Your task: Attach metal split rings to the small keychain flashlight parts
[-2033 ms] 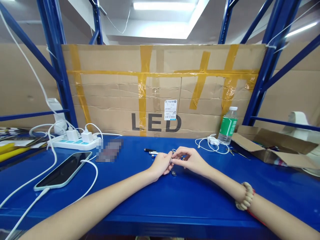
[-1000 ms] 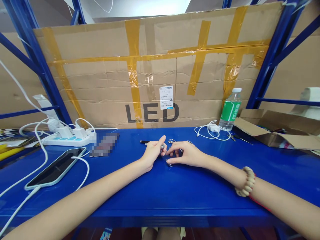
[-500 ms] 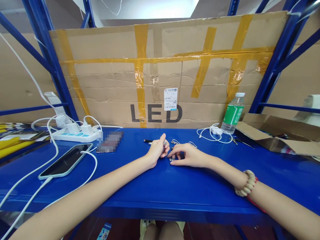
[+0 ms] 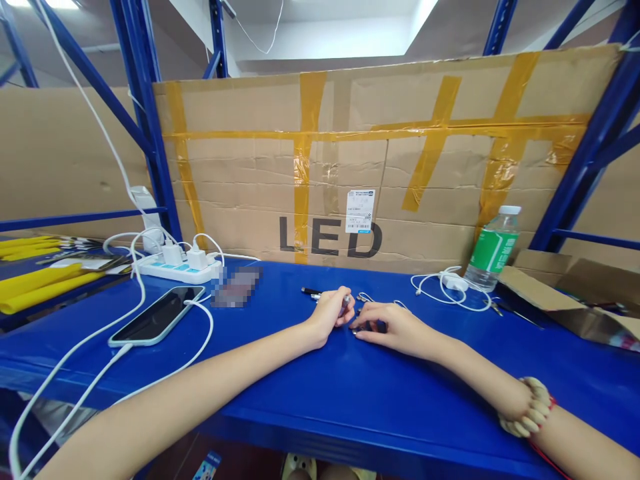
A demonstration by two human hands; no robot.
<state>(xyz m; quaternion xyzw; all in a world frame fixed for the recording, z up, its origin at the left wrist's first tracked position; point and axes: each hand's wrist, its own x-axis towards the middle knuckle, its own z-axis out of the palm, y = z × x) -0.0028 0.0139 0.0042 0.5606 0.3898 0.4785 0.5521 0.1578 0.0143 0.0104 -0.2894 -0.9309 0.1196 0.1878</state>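
Small metal parts (image 4: 361,326) are pressed on the blue surface (image 4: 320,393) by the right hand (image 4: 387,327); the left hand (image 4: 333,311), at 9 o'clock, is curled around a silver piece (image 4: 345,302).

Both forearms are bare from the lower frame edge to the hands, with no sleeves in view. The left hand (image 4: 331,312) wears no ring, watch or band on its wrist. The right hand (image 4: 395,328) is likewise bare, but its wrist carries a bracelet of chunky, rounded cream-coloured beads (image 4: 525,407), and just behind it sits a thin red cord (image 4: 549,460) around the same wrist. The fingers (image 4: 361,328) are slim and unadorned.
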